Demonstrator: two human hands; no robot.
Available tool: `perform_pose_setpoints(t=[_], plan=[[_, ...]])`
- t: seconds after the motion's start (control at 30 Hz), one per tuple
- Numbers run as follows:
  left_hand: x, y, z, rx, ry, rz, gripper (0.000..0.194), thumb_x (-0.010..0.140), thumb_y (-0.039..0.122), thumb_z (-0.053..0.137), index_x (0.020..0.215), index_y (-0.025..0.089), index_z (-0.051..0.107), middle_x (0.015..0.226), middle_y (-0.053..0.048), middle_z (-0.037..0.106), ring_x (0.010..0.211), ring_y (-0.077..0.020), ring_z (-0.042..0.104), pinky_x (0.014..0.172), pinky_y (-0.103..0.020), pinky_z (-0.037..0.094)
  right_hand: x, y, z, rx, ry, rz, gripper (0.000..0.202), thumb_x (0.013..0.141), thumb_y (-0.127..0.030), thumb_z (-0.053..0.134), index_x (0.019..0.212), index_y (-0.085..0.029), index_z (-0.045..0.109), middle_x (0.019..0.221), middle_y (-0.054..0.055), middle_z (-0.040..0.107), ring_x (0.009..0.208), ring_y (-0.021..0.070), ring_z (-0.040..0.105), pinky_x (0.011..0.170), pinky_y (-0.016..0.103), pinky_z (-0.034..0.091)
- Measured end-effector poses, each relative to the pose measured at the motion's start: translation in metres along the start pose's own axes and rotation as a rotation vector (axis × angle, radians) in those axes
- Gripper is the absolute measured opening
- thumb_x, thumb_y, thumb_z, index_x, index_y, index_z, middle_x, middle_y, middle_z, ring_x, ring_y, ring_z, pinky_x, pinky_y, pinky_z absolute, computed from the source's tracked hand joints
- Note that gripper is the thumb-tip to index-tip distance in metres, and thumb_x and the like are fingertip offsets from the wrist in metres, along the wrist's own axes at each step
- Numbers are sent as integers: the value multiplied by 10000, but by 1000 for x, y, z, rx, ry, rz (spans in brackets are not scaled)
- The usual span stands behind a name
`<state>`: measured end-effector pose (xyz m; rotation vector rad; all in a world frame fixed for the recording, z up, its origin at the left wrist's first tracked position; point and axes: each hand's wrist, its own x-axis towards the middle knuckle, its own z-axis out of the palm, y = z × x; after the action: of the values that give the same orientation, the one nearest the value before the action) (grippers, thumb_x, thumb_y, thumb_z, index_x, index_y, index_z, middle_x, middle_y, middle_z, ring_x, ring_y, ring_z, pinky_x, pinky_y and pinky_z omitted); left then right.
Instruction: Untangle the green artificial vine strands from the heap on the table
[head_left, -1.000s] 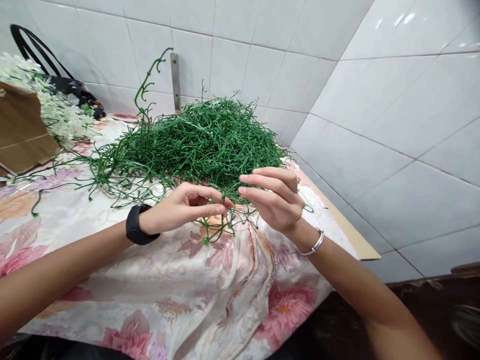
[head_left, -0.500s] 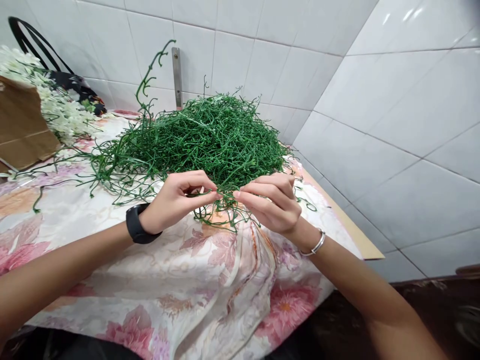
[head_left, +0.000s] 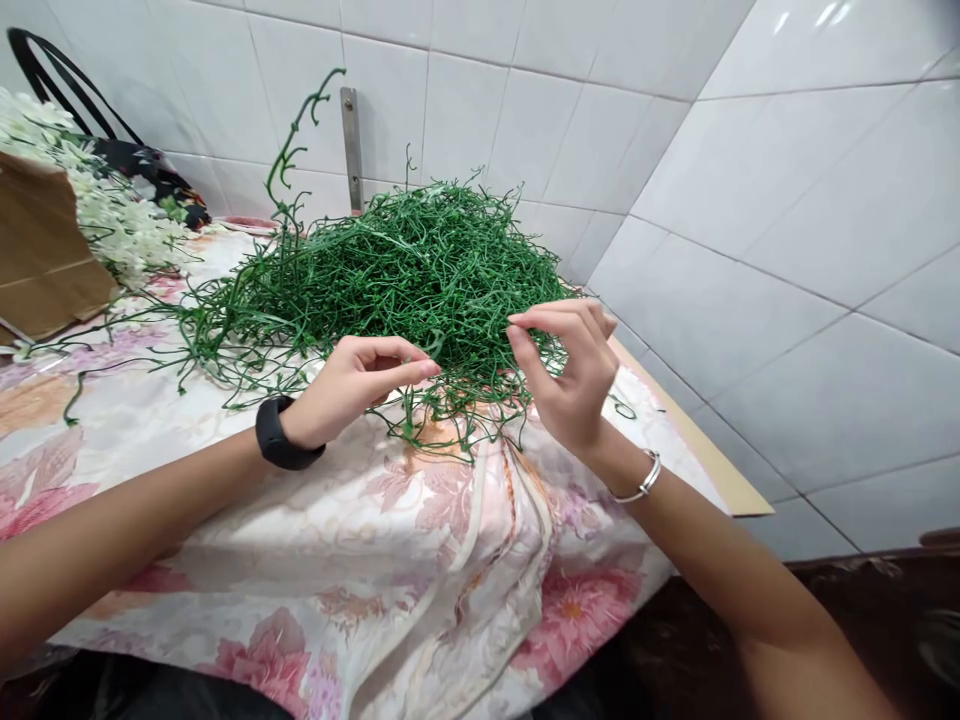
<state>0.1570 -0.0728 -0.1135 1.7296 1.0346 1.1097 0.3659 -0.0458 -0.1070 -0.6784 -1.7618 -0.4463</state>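
A big tangled heap of thin green artificial flower stems (head_left: 420, 270) lies on the flowered tablecloth (head_left: 315, 550). In front of it my left hand (head_left: 364, 385), with a black band at the wrist, is closed in a pinch; a blurred green stem (head_left: 436, 343) shows at its fingertips. My right hand (head_left: 574, 365), wearing a silver bangle, is raised at the heap's right front edge, thumb and forefinger pinched together. Whatever is between those fingertips cannot be made out against the green. Loose stems (head_left: 427, 420) lie on the cloth between and below my hands.
White artificial flowers (head_left: 124, 225) and a torn brown cardboard piece (head_left: 45, 250) stand at the left, with a black-handled bag (head_left: 150, 175) behind. One curly stem (head_left: 289, 150) sticks up from the heap. White tiled walls (head_left: 787, 230) close off the back and right.
My hands were together at the fingertips over the loose stems. Since then my right hand has moved up and to the right, away from the left, which has stayed nearly still.
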Motion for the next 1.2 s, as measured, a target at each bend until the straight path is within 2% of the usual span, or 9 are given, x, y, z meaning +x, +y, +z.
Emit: perform_pose_setpoints(t=[0.1,0.17,0.37,0.47,0.57,0.67,0.8,0.97,1.2], plan=[[2,-2,-3,82,64,106,207,753,359,610,781,156,641,601,10,542,457,-54,343,412,-197,240,2,2,2,1,-170,136,114,783,-210,551,893,-216,581,899,14,603,903,185,538,809,365,344],[1,-4,-3,218,89,243,190,767,342,599,763,155,636,657,-3,559,505,-65,386,453,-204,279,2,-1,2,69,-282,125,199,791,-181,512,981,-209,565,991,35,593,982,201,518,832,378,344],[-9,-1,9,520,-29,536,138,846,232,498,873,148,604,795,-39,568,679,-99,492,591,-212,381,-5,-19,-1,314,-522,-241,368,801,-154,489,1165,-200,452,1034,43,603,942,146,548,833,348,365],[-11,1,10,518,-50,569,139,858,206,471,903,147,589,826,-53,567,707,-106,503,612,-215,399,-7,-19,0,291,-425,-296,269,797,-154,547,1062,-196,534,908,22,626,831,117,562,775,310,393],[-9,2,4,451,58,473,243,826,256,537,1055,173,544,886,-42,563,570,-65,429,519,-196,361,-5,-11,-2,320,-309,-208,207,801,-96,533,982,-185,579,799,6,629,744,99,564,714,284,412],[-5,4,-6,387,204,420,364,780,297,602,1118,192,517,899,-28,553,469,-33,297,440,-193,287,-1,0,-6,340,-178,8,174,805,-106,529,937,-193,601,781,1,621,731,106,574,691,282,434],[2,5,-19,377,322,426,292,734,320,646,981,175,590,852,-22,562,518,-46,376,458,-190,316,5,16,-8,417,19,339,126,828,-211,515,916,-204,605,811,3,596,732,109,585,678,271,470],[8,3,-27,369,285,411,210,764,322,602,890,154,615,821,-40,618,677,-107,550,608,-218,447,14,36,-7,631,205,499,102,798,-230,549,869,-217,621,797,-12,585,711,89,572,695,251,478],[10,-1,-26,460,213,472,210,802,293,555,935,143,617,828,-47,633,702,-117,559,654,-236,445,22,56,-16,717,381,566,86,752,-205,594,820,-201,646,762,-15,600,678,74,570,687,237,472]])
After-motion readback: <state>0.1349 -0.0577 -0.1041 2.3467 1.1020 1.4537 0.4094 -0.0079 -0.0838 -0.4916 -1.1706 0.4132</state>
